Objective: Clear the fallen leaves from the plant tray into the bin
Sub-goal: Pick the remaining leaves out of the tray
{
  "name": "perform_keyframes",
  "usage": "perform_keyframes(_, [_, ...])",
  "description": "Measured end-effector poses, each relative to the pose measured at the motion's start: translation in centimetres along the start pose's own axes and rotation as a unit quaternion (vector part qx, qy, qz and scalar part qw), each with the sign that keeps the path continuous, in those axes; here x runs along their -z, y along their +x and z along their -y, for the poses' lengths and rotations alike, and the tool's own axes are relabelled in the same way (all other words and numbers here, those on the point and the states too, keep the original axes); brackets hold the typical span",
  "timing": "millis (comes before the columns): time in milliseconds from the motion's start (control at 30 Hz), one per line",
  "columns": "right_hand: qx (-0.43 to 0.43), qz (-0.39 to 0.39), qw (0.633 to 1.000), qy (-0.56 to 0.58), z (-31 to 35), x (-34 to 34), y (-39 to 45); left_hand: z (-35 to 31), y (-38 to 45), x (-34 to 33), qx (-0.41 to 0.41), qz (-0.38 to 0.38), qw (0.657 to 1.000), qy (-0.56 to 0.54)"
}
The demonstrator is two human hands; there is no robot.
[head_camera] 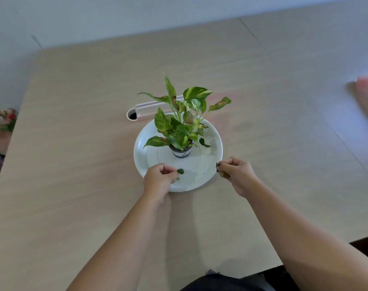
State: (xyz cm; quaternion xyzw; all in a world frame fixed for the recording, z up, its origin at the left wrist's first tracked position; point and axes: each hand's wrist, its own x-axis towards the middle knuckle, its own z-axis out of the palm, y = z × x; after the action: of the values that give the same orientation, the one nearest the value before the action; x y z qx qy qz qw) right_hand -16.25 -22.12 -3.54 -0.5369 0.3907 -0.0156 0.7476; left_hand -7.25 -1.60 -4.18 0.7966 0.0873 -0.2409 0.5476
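Note:
A round white plant tray (213,152) sits mid-table with a small potted plant (182,127) standing in it. One dark fallen leaf (204,142) lies on the tray right of the pot. My left hand (159,179) rests over the tray's near-left rim, pinching a small dark green leaf (180,171) between its fingertips. At the tray's right rim, my right hand (235,171) is closed on several picked-up leaves (217,165) that poke out of the fist. A pale pink bin (149,111) lies on its side behind the tray, its dark opening facing left.
The tray stands on a light wooden table (74,164). Red flowers (4,119) show beyond the table's left edge. A blurred pink shape (367,91) is at the far right. Dark cloth lies at the near edge.

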Motion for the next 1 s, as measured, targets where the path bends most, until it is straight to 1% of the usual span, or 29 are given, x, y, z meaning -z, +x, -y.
perform_keyframes(167, [-0.004, -0.014, 0.998, 0.064, -0.3, 3.1, -2.1, -0.8, -3.8, -6.6, -0.025, 0.096, 0.995, 0.007])
perform_keyframes(267, [0.004, -0.035, 0.996, 0.083, -0.5, 6.7, -3.7, -1.5, -5.5, -10.8, -0.022, 0.15, 0.988, 0.009])
perform_keyframes(367, [0.011, -0.074, 0.993, 0.095, -1.0, 11.6, -5.5, -2.1, -8.1, -15.8, 0.002, 0.205, 0.979, -0.004])
perform_keyframes(500, [0.016, -0.144, 0.984, 0.102, -3.0, 19.0, -8.6, -1.7, -12.2, -23.0, 0.001, 0.287, 0.957, 0.041])
perform_keyframes(600, [0.01, -0.212, 0.969, 0.127, -5.5, 24.6, -11.3, -0.4, -15.8, -28.2, -0.012, 0.349, 0.931, 0.105])
perform_keyframes(667, [0.003, -0.251, 0.957, 0.147, -7.2, 27.5, -12.9, 0.6, -17.8, -30.8, -0.034, 0.375, 0.913, 0.158])
perform_keyframes(767, [-0.02, -0.3, 0.939, 0.169, -9.8, 31.4, -15.0, 2.3, -20.6, -34.7, -0.096, 0.399, 0.876, 0.253])
perform_keyframes(833, [-0.05, -0.326, 0.929, 0.169, -11.8, 33.2, -15.7, 3.5, -21.8, -36.4, -0.124, 0.409, 0.852, 0.303])
perform_keyframes(933, [-0.1, -0.361, 0.917, 0.134, -14.8, 35.9, -16.2, 5.8, -23.3, -38.9, -0.133, 0.423, 0.822, 0.356])
perform_keyframes(1000, [-0.13, -0.378, 0.909, 0.118, -16.3, 37.0, -16.1, 7.3, -23.8, -39.9, -0.118, 0.42, 0.816, 0.38])
